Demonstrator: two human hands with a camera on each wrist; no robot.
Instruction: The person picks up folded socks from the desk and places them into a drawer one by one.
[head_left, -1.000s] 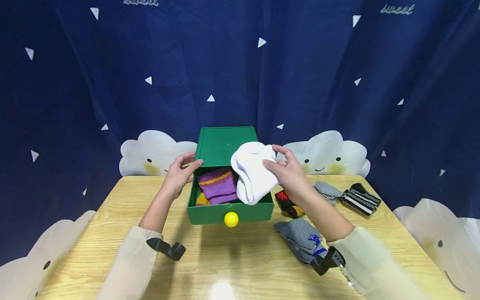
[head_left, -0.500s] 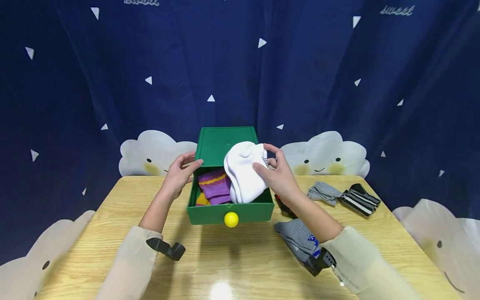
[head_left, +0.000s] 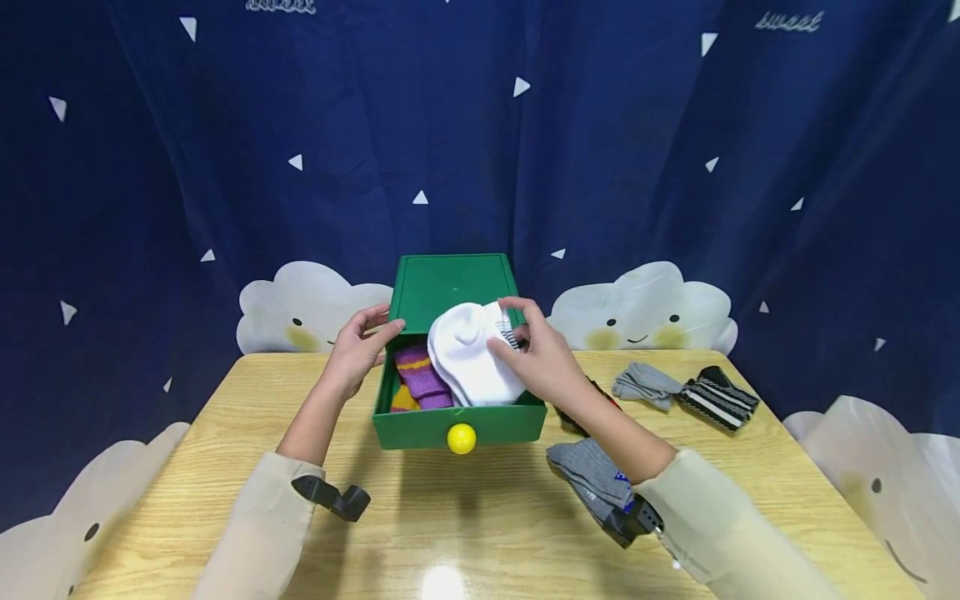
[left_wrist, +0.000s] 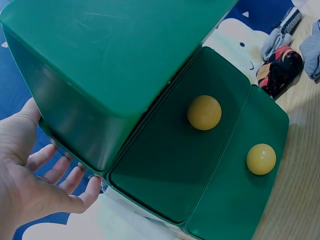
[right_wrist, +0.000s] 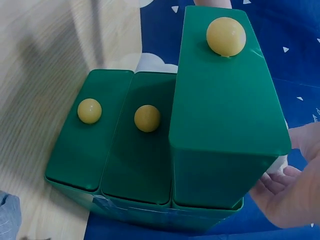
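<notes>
In the head view a green drawer cabinet (head_left: 454,287) stands with its top drawer (head_left: 420,432) pulled out; a yellow knob (head_left: 461,439) is on the drawer's front. Purple socks with yellow stripes (head_left: 422,382) lie folded in the drawer's left part. My right hand (head_left: 546,358) pinches a folded pair of white socks (head_left: 471,360) between thumb and fingers, their lower end down inside the drawer's right part. In the right wrist view the drawer hides most of these socks. My left hand (head_left: 356,348) rests against the cabinet's left side, thumb at the top edge.
Two lower drawers (left_wrist: 165,150) are shut. Right of the cabinet on the wooden table (head_left: 247,467) lie grey socks (head_left: 592,475), light grey socks (head_left: 647,385), black-and-white striped socks (head_left: 718,398) and dark red-patterned socks (left_wrist: 282,70). A blue curtain (head_left: 450,125) hangs behind.
My right hand has moved left and slightly down, bringing the white socks from the drawer's right side down into it, now partly over the purple socks. The left hand has stayed put.
</notes>
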